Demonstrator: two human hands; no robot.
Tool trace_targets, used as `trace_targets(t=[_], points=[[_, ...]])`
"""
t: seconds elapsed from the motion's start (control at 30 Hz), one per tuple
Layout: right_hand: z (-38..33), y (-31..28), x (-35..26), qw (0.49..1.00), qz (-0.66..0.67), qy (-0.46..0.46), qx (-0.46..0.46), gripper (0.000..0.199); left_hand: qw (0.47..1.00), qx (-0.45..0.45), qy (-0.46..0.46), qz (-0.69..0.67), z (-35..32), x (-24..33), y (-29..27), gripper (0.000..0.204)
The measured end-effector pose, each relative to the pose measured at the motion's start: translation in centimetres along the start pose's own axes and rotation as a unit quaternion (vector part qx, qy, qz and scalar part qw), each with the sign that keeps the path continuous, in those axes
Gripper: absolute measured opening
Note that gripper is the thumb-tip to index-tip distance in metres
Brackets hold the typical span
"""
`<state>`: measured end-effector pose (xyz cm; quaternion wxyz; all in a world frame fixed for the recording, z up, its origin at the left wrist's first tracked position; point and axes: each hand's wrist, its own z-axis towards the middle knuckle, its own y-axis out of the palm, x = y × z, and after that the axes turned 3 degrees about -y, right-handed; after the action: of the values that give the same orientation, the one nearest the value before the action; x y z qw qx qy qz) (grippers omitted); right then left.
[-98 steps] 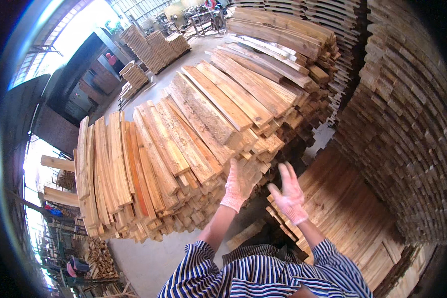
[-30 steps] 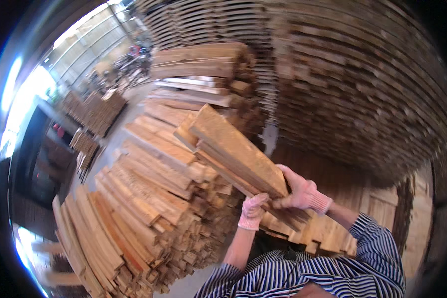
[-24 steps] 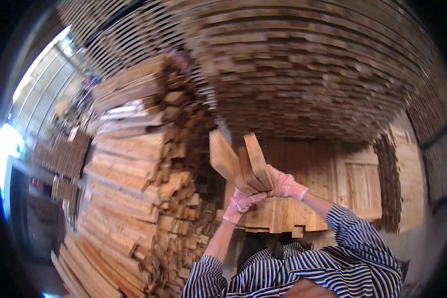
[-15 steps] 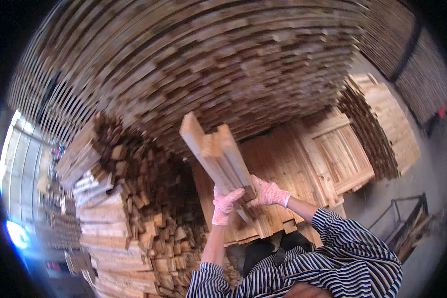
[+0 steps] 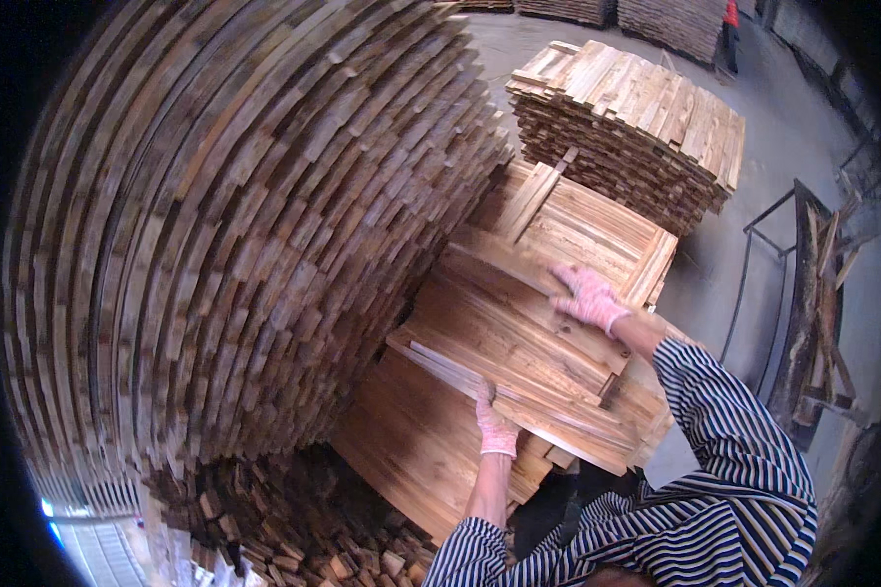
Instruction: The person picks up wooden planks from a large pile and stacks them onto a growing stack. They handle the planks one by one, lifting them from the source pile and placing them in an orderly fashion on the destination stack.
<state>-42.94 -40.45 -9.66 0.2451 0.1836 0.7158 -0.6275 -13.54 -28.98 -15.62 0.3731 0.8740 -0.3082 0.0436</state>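
I hold a bundle of wood planks over the low plank stack in front of me. My left hand is closed around the near edge of the bundle, and my right hand lies flat on its far end. Left of the bundle a tall wall of stacked boards stands very close. Right of it the grey concrete floor is free up to a metal rack. Beyond it stands another pallet stack.

Both gloved hands rest on a bundle of wooden boards atop a low stack: the left hand at its near edge, the right hand farther right. A tall plank wall fills the left, and another plank stack stands far right.
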Motion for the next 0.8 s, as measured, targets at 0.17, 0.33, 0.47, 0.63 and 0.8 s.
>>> trace_targets(t=[0.17, 0.33, 0.47, 0.63, 0.8], points=[[3.2, 2.8, 3.2, 0.999, -0.035, -0.019, -0.011, 0.059, 0.998, 0.015, 0.005, 0.066, 0.5, -0.8, 3.2, 0.070], [-2.5, 2.4, -4.8, 0.993, -0.024, -0.024, -0.112, 0.086, 0.996, -0.060, -0.012, 0.071, 0.9, -0.7, 6.2, 0.072], [-6.9, 1.7, -4.8, 0.978, 0.151, -0.018, -0.143, 0.092, 0.992, -0.108, -0.037, 0.059, 2.4, -2.2, 10.5, 0.073], [-0.9, -0.6, 2.0, 0.995, 0.080, -0.043, -0.034, 0.092, 0.990, -0.124, -0.015, 0.065, 5.9, -4.1, 13.8, 0.073], [6.8, -3.1, 7.4, 0.998, -0.018, 0.050, 0.031, 0.062, 0.993, -0.103, -0.010, 0.047, 8.3, -4.7, 12.0, 0.080]])
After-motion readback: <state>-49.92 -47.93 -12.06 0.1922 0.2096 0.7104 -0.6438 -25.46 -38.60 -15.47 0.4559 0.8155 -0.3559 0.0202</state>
